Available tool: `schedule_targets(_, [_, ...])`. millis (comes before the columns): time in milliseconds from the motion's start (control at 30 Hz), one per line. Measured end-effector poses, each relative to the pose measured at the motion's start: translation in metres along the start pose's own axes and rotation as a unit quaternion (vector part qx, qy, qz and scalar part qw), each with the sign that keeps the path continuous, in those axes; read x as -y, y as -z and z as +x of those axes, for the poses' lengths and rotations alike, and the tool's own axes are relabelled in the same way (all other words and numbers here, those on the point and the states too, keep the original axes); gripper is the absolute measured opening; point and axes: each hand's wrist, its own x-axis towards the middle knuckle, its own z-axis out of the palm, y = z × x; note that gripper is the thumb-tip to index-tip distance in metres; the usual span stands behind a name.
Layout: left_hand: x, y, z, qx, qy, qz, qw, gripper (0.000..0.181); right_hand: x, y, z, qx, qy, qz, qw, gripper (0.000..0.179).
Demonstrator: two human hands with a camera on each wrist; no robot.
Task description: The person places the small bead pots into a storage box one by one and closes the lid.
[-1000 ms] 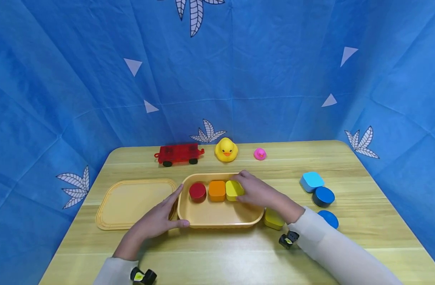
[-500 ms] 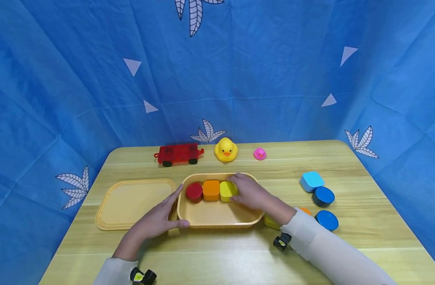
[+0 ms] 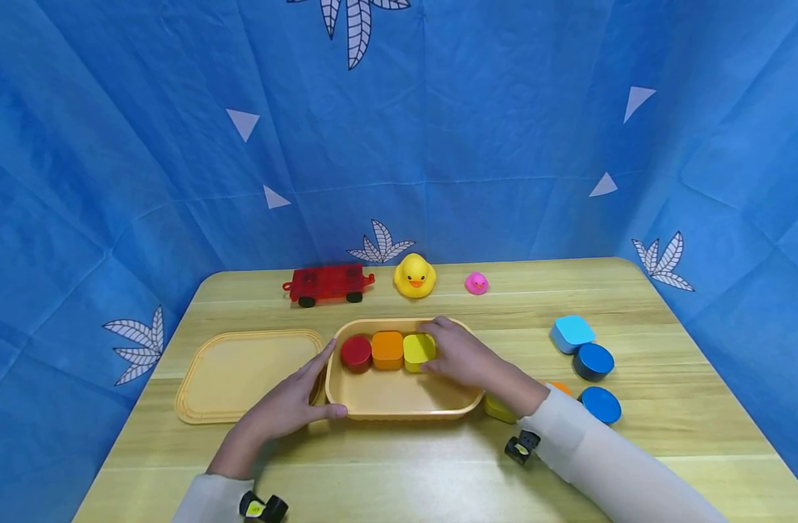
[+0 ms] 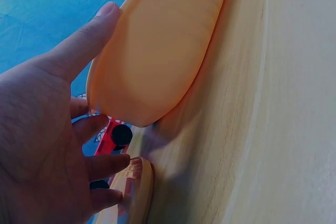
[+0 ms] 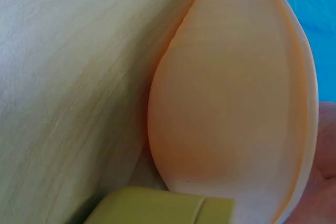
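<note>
In the head view, a peach plastic container (image 3: 399,399) stands mid-table. Inside, along its back wall, sit a round red block (image 3: 356,354), a square orange block (image 3: 387,350) and a square yellow block (image 3: 417,353), side by side. My right hand (image 3: 461,354) reaches over the container's right end and pinches the yellow block, its fingers partly hiding it. My left hand (image 3: 294,399) braces the container's left end, thumb at the front and the other fingers extended behind. The left wrist view shows that thumb touching the container's outer wall (image 4: 157,51).
A peach lid (image 3: 248,374) lies at left. Behind are a red toy wagon (image 3: 328,283), a yellow duck (image 3: 415,276) and a small pink duck (image 3: 477,283). At right are light blue (image 3: 572,333) and blue blocks (image 3: 594,361); another yellow block (image 3: 499,409) lies partly under my right arm.
My right hand has moved left with the yellow block, and the orange and red blocks have shifted left with it, closing up the row. The left hand has stayed put.
</note>
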Motion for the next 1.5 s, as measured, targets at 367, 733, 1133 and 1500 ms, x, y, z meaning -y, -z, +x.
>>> schedule_targets(367, [0.001,-0.001,0.0,-0.001,-0.001,-0.004,1.0,0.113,-0.008,0.019,-0.015,-0.005,0.011,0.035,0.9993,0.07])
schedule_targets(733, [0.002,-0.001,0.001,-0.002,0.003,-0.006,1.0,0.113,-0.02,0.041,-0.039,-0.027,0.014,0.029,0.9991,0.067])
schedule_targets(1133, [0.002,-0.001,0.002,-0.004,-0.003,-0.006,1.0,0.114,-0.047,0.042,-0.076,-0.058,0.002,0.038,0.9976,0.066])
schedule_targets(1500, [0.003,-0.002,0.002,-0.001,-0.001,-0.012,0.9999,0.115,-0.063,0.035,-0.109,-0.038,-0.014,0.038,0.9984,0.077])
